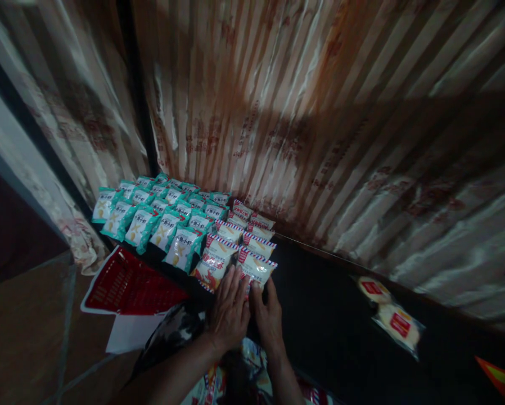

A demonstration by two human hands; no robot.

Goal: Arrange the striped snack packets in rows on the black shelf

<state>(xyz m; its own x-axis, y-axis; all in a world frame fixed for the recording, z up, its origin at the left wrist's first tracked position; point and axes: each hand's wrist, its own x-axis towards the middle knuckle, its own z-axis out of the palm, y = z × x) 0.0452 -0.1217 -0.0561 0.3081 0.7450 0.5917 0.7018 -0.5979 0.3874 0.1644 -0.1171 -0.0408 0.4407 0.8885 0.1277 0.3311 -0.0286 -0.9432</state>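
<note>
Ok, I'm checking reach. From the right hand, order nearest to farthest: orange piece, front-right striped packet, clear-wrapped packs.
1. Striped packet: at the right hand, by its fingertips.
2. Clear-wrapped packs: right, on the black surface.
3. Orange piece: far right, at the picture's edge.

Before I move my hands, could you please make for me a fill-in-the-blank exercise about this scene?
The right hand touches a pale pack with ____ edges.
The teal packs stand to its ____.
The surface beneath is coloured ____.
The two flat packs lying far right bear ____ labels.
Missing words: striped; left; black; red.
</note>
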